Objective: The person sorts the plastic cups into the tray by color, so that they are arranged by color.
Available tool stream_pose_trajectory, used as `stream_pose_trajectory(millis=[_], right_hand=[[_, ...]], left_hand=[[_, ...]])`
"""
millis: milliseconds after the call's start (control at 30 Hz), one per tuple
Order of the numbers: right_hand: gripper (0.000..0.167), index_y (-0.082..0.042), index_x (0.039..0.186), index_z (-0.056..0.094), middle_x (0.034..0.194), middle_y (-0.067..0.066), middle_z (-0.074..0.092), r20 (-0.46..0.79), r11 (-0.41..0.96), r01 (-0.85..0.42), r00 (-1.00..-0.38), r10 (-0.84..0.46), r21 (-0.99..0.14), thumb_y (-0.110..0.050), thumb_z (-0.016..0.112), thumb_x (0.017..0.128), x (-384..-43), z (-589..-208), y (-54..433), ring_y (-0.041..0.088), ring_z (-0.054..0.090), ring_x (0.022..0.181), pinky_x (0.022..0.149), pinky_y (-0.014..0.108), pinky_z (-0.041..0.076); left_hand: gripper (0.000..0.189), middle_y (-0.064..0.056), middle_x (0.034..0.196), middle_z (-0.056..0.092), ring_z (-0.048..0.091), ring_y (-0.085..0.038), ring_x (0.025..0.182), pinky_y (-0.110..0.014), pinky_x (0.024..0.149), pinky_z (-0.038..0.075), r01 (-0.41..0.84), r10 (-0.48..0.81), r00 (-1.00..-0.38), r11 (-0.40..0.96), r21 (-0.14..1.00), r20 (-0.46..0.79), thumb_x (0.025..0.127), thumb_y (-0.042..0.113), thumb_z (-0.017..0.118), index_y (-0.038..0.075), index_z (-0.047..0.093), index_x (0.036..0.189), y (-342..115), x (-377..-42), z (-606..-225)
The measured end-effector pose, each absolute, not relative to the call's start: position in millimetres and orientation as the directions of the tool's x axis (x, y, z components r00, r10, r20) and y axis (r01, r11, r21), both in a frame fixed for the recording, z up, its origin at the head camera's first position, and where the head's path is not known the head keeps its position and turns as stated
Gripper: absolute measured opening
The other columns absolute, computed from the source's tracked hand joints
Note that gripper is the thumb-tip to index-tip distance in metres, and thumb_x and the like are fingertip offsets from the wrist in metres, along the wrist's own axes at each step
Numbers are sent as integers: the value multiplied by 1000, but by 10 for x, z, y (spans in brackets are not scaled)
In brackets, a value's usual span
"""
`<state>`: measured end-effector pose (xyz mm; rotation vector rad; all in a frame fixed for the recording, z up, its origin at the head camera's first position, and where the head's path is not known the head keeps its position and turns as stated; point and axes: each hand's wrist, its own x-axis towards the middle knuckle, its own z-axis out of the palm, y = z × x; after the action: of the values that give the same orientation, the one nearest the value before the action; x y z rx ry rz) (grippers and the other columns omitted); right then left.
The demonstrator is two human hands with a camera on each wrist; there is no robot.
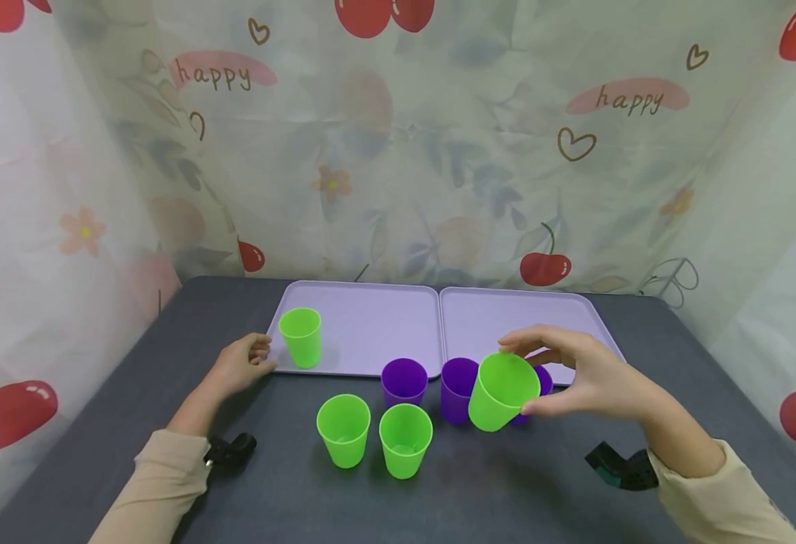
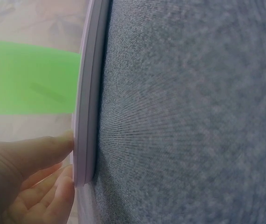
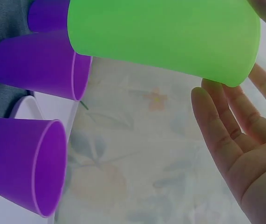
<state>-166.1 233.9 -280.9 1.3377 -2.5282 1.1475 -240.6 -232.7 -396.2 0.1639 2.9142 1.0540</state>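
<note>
"Green tapered plastic cup [image 1: 504, 393] first: where do we have it?"

"We have it tilted and clear of the dark grey fabric-topped table [image 1: 289, 499], on the near side of our landmark, the left lilac rectangular tray [image 1: 377, 325], and off to its right. Our right hand [image 1: 584, 370] pinches it between thumb and fingers."

"And our left hand [image 1: 242, 361]?"

"At the landmark's near left corner, where we pinch the rim between thumb and bent fingers."

"How far along are we, then?"

"Early to partway, we'd judge. We see one upright green cup [image 1: 300, 338] standing on the landmark, towards its left end. We'd count only that one as placed; the held one is between places."

"What do we have left?"

"Two more green cups [image 1: 344, 431] stand upright on the table, side by side, nearer us than the landmark. We also have three purple tapered plastic cups [image 1: 404, 381]: one just before the landmark's near edge, one just past its near right corner, and one farther right, mostly hidden behind our held cup. We'd call those five not yet dealt with."

"And the second lilac tray [image 1: 513, 313]?"

"It lies along the landmark's right side; our right hand hides part of it."
</note>
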Motion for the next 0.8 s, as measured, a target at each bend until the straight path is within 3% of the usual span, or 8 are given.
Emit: stream_pose_trajectory(millis=[433,800], right_hand=[[63,-7,123,54,120,-4,61,400,315,-765,-584,-707,-562,-5,82,66,-1698,-2632,2268,1,56,112,90,17,50],[62,-2,120,57,119,-3,63,438,296,-793,-558,-705,-533,-3,83,64,-1812,-2552,2180,4,60,105,87,20,53]], left_hand=[[49,-31,122,53,52,-43,114,-51,97,46,71,110,-994,767,638,-21,89,13,61,-12,44,127,-2333,-2405,-3949],[48,-32,121,53,52,-43,113,-51,97,46,82,117,-993,764,640,-11,89,11,61,-12,44,127,-2323,-2389,-3942]])
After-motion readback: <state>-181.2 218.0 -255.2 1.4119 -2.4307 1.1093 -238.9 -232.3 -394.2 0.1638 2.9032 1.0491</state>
